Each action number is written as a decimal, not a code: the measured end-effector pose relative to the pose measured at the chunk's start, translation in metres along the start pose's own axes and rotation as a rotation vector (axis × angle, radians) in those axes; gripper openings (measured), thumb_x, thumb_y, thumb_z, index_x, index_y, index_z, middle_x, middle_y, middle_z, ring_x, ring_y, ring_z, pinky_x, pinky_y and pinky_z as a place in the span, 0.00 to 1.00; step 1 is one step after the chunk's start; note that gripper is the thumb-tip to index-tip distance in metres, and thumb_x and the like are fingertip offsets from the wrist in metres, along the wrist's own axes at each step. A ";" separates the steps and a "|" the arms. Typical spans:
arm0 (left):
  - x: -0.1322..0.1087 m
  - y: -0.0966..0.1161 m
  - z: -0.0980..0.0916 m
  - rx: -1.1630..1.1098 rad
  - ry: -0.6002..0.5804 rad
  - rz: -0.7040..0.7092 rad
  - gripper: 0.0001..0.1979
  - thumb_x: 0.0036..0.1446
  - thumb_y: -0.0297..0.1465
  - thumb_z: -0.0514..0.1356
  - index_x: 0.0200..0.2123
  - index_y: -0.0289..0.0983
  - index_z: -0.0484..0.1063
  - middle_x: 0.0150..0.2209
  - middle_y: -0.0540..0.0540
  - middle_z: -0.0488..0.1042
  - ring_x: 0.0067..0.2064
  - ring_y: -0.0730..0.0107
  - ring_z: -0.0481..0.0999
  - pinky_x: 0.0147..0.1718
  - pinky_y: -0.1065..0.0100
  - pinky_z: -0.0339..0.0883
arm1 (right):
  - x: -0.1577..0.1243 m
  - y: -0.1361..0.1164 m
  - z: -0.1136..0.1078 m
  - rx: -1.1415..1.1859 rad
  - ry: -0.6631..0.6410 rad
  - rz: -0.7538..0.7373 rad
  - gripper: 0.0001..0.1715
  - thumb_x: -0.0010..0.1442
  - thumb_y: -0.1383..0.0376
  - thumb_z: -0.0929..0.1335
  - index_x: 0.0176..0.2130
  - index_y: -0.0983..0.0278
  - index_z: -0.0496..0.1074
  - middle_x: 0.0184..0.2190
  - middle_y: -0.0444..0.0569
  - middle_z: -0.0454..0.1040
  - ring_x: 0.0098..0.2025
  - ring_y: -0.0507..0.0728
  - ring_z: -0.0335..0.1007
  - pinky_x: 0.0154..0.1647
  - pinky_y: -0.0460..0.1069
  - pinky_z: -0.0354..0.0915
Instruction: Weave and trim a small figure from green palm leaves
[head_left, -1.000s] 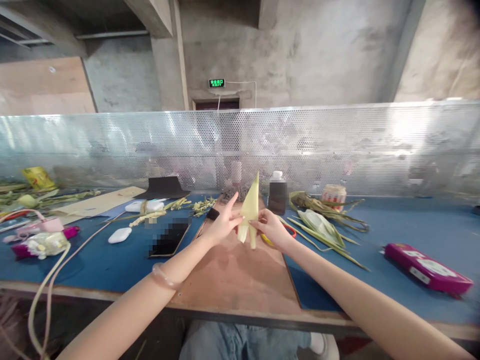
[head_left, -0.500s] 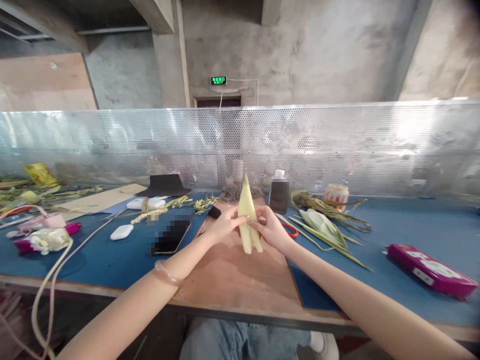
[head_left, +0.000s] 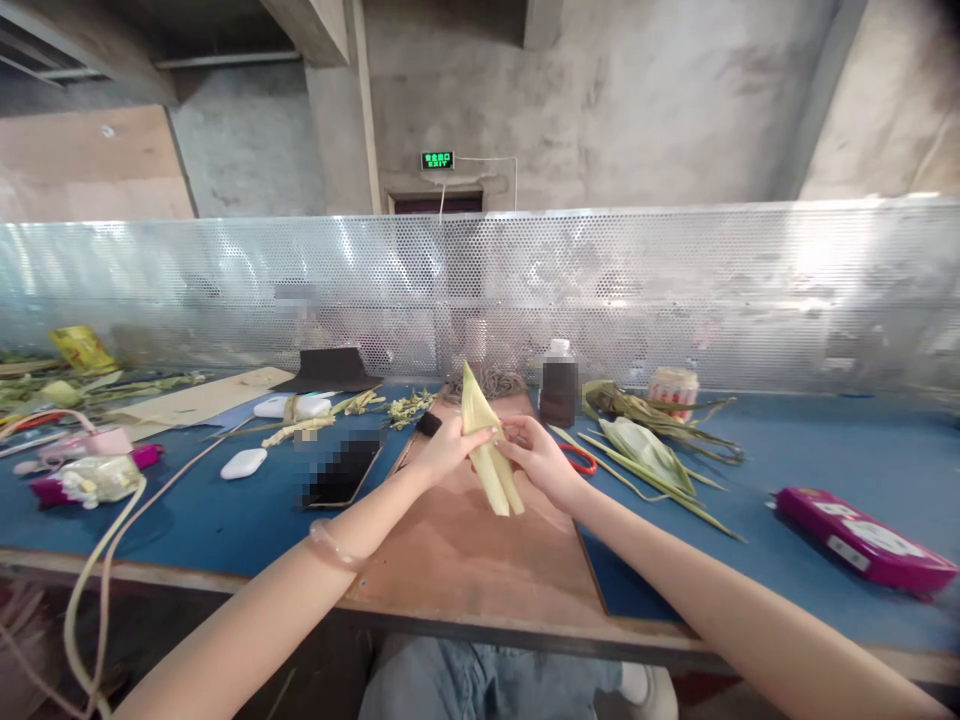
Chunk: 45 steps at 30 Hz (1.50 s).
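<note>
A pale yellow-green leaf folded to a point [head_left: 487, 462] is held up between my hands, over the brown board [head_left: 480, 570]. It looks like a husk or a palm leaf; its tip leans up and to the left, and two strips hang down below. My left hand [head_left: 452, 447] pinches its left edge, the thumb lying across the front. My right hand [head_left: 538, 452] is closed on the right edge, with thumb and forefinger near the middle. The fingers behind the leaf are hidden.
Right of the board lie a red ring-shaped handle [head_left: 583, 460], green leaves [head_left: 645, 455] and a magenta packet [head_left: 862, 540]. A dark bottle [head_left: 558, 385] stands behind. To the left are a phone [head_left: 346, 475], a white case [head_left: 244, 463] and cables [head_left: 112, 560]. A perforated metal screen [head_left: 300, 270] borders the back.
The leaf's tip has swung to the left and the leaf has turned, so its lower strips now sit closer together. Both hands stay nearly in place, still on the leaf.
</note>
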<state>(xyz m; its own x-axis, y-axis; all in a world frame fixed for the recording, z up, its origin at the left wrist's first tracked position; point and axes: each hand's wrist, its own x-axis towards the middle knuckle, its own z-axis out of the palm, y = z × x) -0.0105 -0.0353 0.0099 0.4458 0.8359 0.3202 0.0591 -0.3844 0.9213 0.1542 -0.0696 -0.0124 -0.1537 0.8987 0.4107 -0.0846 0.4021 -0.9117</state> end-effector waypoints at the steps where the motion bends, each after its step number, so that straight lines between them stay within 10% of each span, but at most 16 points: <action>1: 0.000 0.000 0.000 -0.014 0.000 0.003 0.21 0.50 0.40 0.62 0.44 0.32 0.71 0.39 0.39 0.75 0.37 0.60 0.75 0.34 0.63 0.69 | 0.000 0.000 0.000 0.022 0.007 0.027 0.23 0.50 0.56 0.70 0.43 0.60 0.63 0.33 0.45 0.70 0.33 0.54 0.69 0.28 0.47 0.66; 45: 0.002 0.001 -0.002 -0.014 0.140 0.055 0.22 0.51 0.40 0.60 0.46 0.35 0.73 0.33 0.45 0.73 0.30 0.70 0.70 0.25 0.72 0.64 | 0.003 0.000 -0.014 0.026 -0.297 0.363 0.19 0.38 0.63 0.77 0.28 0.67 0.69 0.22 0.42 0.71 0.24 0.48 0.67 0.25 0.44 0.62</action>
<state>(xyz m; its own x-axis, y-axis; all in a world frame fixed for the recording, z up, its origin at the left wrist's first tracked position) -0.0110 -0.0334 0.0120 0.3193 0.8606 0.3967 0.0253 -0.4262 0.9043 0.1674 -0.0643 -0.0108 -0.4531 0.8898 0.0548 0.0029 0.0630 -0.9980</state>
